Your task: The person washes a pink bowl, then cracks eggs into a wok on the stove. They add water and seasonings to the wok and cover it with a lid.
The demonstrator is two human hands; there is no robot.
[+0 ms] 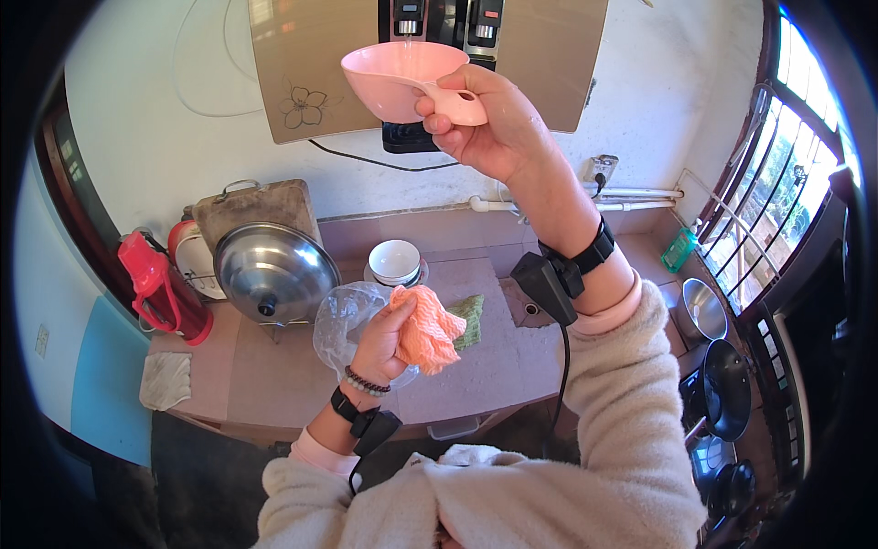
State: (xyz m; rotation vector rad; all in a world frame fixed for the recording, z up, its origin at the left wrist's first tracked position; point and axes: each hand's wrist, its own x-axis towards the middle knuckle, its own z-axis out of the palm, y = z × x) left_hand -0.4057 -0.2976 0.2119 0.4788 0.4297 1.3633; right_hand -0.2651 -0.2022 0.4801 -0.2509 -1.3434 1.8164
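My right hand (480, 123) grips the handle of a pink plastic water ladle (387, 92), raised under the left tap (408, 24) of a wall-mounted water dispenser (555, 75). A thin stream of water runs from that tap into the ladle. Its inside bottom is hidden by the near wall. Lower down, my left hand (384, 346) holds a crumpled orange cloth (426, 333) above the tiled counter (446, 391). Behind the cloth lie a clear plastic bag (336, 322) and a green cloth (472, 322). White bowls (394, 259) stand just beyond them.
Left on the counter are a steel wok lid (274, 271), a wooden cutting board (257, 199), a red thermos flask (164, 295) and a folded white cloth (167, 379). At right sit a green bottle (679, 250), a steel bowl (704, 312) and a black wok (727, 391), beside a barred window (782, 192).
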